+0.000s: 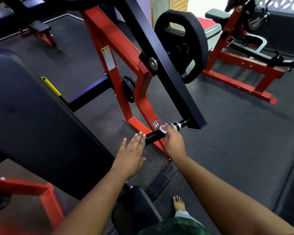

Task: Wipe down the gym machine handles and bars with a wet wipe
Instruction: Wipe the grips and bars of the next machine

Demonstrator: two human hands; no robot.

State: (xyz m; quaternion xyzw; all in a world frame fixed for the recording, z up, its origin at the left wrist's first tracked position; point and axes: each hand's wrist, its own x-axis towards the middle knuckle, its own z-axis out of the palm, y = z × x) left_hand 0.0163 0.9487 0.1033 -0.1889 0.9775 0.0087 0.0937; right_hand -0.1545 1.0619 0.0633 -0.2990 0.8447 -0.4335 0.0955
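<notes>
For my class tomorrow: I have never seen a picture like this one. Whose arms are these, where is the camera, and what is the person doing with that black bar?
The single picture comes from a camera worn on the person's head, looking forward and down, so both arms are their own. They face a red-framed gym machine with a black weight plate on its black lever arm. At the lever's lower end is a black handle. The right hand presses a white wet wipe onto that handle. The left hand is flat and open, fingertips at the handle's near end, holding nothing. The dark padded rest sits at left, on dark rubber flooring.
</notes>
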